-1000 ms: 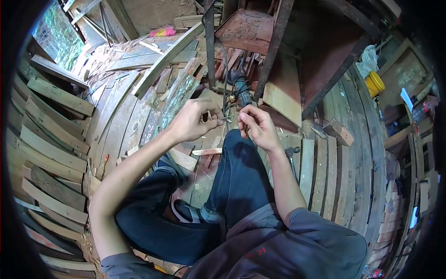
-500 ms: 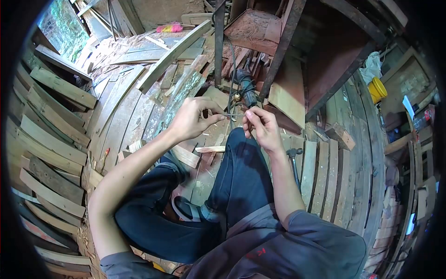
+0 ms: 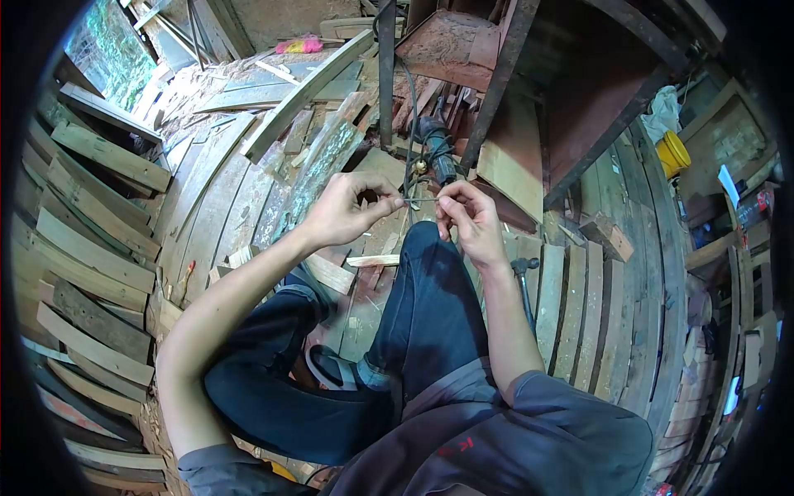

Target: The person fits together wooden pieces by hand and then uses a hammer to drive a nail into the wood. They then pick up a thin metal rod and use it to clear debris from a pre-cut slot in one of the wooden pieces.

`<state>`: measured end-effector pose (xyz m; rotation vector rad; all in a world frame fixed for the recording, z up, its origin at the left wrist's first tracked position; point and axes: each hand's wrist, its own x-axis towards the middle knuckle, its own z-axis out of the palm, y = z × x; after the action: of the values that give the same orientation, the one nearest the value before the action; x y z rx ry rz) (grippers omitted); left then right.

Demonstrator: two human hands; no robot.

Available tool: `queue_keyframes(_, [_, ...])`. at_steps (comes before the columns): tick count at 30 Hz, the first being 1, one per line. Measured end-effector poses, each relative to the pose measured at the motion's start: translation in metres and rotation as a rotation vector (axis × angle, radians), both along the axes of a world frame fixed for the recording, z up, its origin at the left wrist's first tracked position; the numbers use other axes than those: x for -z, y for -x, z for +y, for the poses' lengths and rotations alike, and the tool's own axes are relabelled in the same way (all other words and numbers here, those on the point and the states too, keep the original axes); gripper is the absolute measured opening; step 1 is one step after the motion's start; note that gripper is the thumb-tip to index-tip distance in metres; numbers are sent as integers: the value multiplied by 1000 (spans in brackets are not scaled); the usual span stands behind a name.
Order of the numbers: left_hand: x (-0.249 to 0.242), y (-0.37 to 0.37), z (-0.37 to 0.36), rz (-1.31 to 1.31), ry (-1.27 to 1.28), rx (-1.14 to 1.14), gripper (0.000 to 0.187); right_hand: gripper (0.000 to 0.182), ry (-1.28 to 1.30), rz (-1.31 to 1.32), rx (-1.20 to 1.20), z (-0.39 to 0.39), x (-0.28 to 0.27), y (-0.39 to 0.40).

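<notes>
Pinching a thin, straight rod (image 3: 422, 199) near its two ends, the left hand (image 3: 351, 211) and right hand (image 3: 470, 221) hold it level near a denim-covered knee (image 3: 423, 240). A round yellow bucket (image 3: 674, 152), contents unclear, sits by crumpled white plastic (image 3: 662, 113); rough, weathered planks (image 3: 217, 178) and long wooden slats (image 3: 592, 302) cover the floor.

Before us, beyond our raised knee (image 3: 423, 240): one corded power tool (image 3: 437, 150), between two legs of a stand (image 3: 504, 70). Right of the tool: one broad board (image 3: 510, 165), on a slant. Right of our knee: one hammer (image 3: 524, 277), beside a row of slats (image 3: 571, 310); a wood block (image 3: 609, 235) behind these. Far right: one bucket (image 3: 672, 153), a plastic bag (image 3: 662, 112) behind it. Left of us: curved planks (image 3: 95, 285), in a row. Far ahead, left of the stand: one long beam (image 3: 310, 95), across floor pieces.
</notes>
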<state>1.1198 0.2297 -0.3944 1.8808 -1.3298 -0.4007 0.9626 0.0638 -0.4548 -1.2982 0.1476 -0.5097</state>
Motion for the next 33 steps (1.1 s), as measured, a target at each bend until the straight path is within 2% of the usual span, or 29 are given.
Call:
queue_keyframes(3, [-2, 5, -2, 18, -8, -8, 19, 11, -31, 4, -17, -2, 0, 2])
queue_keyframes(6, [3, 7, -5, -39, 121, 54, 19, 13, -101, 35, -81, -4, -3, 5])
queue_keyframes(12, [-4, 9, -4, -39, 7, 19, 16, 15, -44, 29, -74, -4, -1, 8])
queue_keyframes(16, [-2, 16, -2, -82, -2, 67, 14, 15, 97, 111, -120, -15, 10, 22])
queue_keyframes(20, [22, 37, -6, -63, -58, 136, 13, 18, 159, 229, -158, -21, 37, 52])
queue_keyframes(21, [31, 45, -9, -13, -113, 141, 12, 18, 124, 259, -164, -23, 45, 61])
queue_keyframes(24, [56, 67, -23, -74, -94, 288, 10, 17, -16, 325, -171, -33, 69, 90])
queue_keyframes(27, [65, 79, -45, -215, -191, 424, 15, 16, -113, 379, -89, -47, 84, 113])
queue_keyframes(30, [87, 75, -74, -327, -106, 490, 17, 15, -156, 399, -43, -62, 105, 122])
queue_keyframes(33, [121, 62, -122, -349, -264, 493, 15, 15, -184, 452, 78, -77, 118, 120])
